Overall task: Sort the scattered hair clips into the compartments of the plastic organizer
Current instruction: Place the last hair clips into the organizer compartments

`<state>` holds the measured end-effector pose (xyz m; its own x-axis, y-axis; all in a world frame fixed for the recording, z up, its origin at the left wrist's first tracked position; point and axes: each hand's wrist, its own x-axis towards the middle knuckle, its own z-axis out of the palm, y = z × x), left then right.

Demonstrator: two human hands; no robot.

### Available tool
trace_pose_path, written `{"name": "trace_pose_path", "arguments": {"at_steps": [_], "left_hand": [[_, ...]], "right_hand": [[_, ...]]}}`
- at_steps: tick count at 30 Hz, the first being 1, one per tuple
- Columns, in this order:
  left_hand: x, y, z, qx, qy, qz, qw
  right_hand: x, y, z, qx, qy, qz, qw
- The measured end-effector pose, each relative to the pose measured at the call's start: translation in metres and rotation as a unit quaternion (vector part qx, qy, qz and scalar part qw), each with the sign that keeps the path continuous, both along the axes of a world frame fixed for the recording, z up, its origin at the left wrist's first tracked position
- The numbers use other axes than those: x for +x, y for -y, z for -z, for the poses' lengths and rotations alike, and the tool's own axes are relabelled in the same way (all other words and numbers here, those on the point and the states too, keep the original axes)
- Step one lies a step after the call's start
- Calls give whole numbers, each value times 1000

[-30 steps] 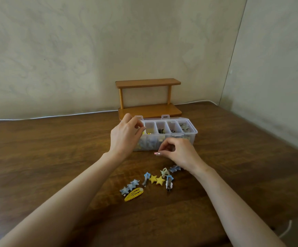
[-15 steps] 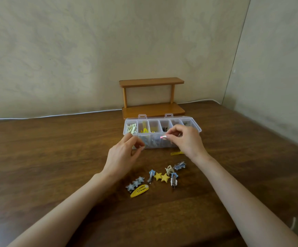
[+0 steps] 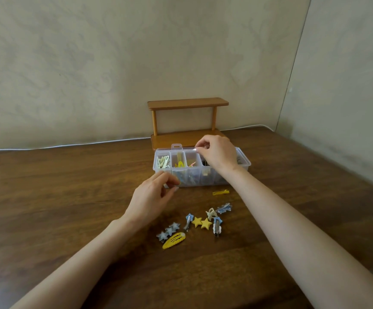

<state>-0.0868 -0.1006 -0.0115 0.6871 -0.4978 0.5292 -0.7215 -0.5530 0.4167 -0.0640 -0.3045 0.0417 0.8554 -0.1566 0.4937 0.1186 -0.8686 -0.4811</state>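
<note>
Hair clips [image 3: 201,222]: star shapes | organizer [image 3: 205,180]: clear plastic | left grip [image 3: 152,197]: slack | right grip [image 3: 219,152]: pinched, contents unclear

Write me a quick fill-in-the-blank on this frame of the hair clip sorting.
The hand over the organizer is the person's ___ one.
The shelf behind the organizer is made of ___.
The oval snap clip nearest the camera is ___.
The yellow star clip has ___ stars.
Missing words: right, wood, yellow, two.
</note>
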Motion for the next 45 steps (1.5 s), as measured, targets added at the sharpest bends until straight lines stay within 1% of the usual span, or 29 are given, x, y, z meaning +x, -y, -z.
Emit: {"name": "trace_pose_path", "arguments": {"at_steps": [3,6,10,15,18,22,26,31,37,39,43,45], "left_hand": [[-1,1,-1,4,-13,27,1000],[-5,3,-3,37,-33,56,997],[-10,6,-6,80,-81,88,990],[-8,5,-5,132,-126,140,973],[-8,6,-6,152,-162,154,963],[-9,7,-8,146,-197,163,956],[-11,6,-10,90,-217,150,960],[-6,9,-21,-15,-158,96,983],[20,25,-48,-82,-56,7,995],[32,35,-57,-74,-32,-15,997],[55,55,-64,-22,48,-89,995],[63,63,-60,14,81,-109,991]], "right_hand": [[-18,4,4,30,19,-20,999],[-41,5,13,61,18,-47,997],[-63,6,33,70,-22,-76,994],[-71,2,50,72,-39,-74,994],[-72,1,52,61,-45,-76,994],[-73,-1,53,46,-53,-77,995],[-73,-1,53,51,-52,-76,994],[-74,1,50,60,-48,-79,994],[-74,3,48,56,-48,-72,995],[-74,4,48,60,-50,-69,995],[-73,6,48,58,-51,-64,995],[-73,6,48,57,-51,-64,995]]}}
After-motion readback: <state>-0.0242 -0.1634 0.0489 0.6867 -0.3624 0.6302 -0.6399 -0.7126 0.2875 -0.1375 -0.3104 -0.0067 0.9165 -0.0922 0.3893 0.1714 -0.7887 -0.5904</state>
